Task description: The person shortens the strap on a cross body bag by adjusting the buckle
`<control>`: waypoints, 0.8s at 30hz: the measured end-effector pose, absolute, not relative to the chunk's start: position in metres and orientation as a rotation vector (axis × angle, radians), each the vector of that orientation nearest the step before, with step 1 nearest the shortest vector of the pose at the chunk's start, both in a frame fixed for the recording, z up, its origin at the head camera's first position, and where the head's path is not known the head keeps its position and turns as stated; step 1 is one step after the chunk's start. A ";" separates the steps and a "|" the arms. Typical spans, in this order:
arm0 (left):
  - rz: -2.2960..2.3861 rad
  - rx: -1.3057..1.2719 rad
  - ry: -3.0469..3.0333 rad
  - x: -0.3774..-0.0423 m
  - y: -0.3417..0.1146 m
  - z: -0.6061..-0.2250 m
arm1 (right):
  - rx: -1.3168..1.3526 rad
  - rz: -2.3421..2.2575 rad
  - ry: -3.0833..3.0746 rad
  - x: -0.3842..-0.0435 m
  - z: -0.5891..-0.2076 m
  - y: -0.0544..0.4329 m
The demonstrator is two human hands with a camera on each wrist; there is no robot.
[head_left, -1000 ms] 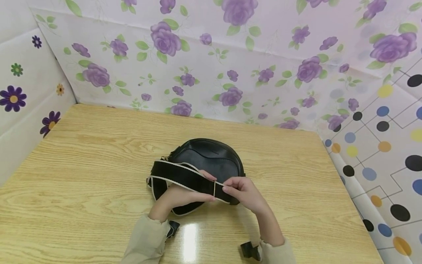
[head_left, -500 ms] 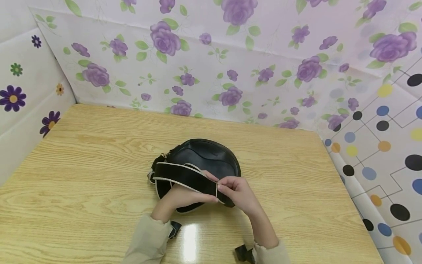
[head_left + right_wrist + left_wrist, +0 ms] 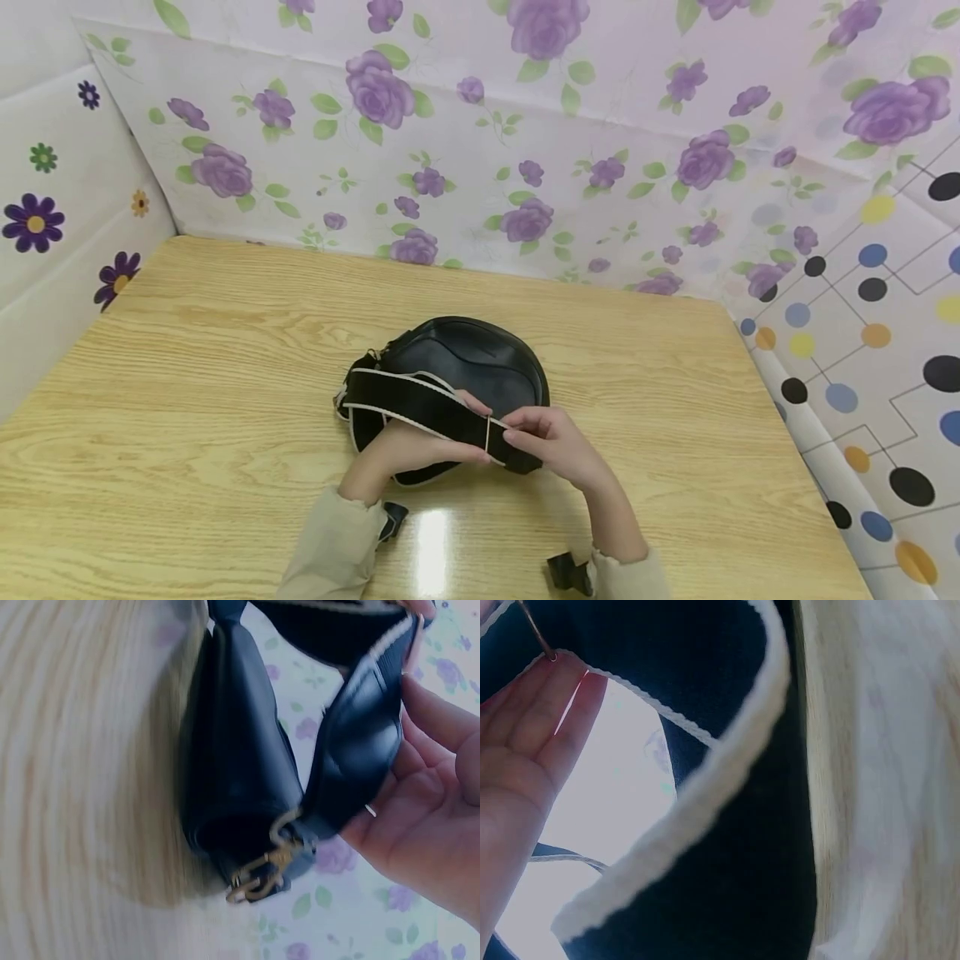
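A black handbag [image 3: 480, 354] lies on the table, its wide black strap [image 3: 412, 398] with white edging looped across the front. My left hand [image 3: 408, 450] reaches through the loop and holds the strap by its two edges, thumb at the lower one, fingers at the upper. At those fingertips a thin gold slide buckle [image 3: 487, 435] crosses the strap. Just right of the buckle, my right hand [image 3: 562, 442] pinches the strap between thumb and fingers. A gold clasp [image 3: 266, 870] joins the strap to the bag's end in the right wrist view.
The light wooden table [image 3: 187, 375] extends around the bag. A purple-flowered backdrop [image 3: 465, 167] rises behind, with a dotted sheet [image 3: 862, 400] on the right. Black wrist straps [image 3: 570, 573] hang by the beige sleeves [image 3: 333, 537].
My right hand first moved left to the buckle, then back right along the strap, opening a small gap from it. The bag's right end tipped slightly inward; my left hand kept its hold.
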State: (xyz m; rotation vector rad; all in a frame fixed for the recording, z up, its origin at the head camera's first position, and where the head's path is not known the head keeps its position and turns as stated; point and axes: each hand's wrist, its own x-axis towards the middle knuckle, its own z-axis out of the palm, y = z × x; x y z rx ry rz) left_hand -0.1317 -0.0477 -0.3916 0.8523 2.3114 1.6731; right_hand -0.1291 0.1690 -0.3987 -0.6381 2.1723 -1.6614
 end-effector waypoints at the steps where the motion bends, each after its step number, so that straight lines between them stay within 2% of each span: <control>1: 1.675 0.857 2.314 -0.132 -0.048 -0.393 | -0.642 -1.650 2.167 -0.129 -0.398 0.171; 24: 1.697 0.893 2.301 -0.135 -0.044 -0.393 | -0.580 -1.700 2.236 -0.129 -0.404 0.174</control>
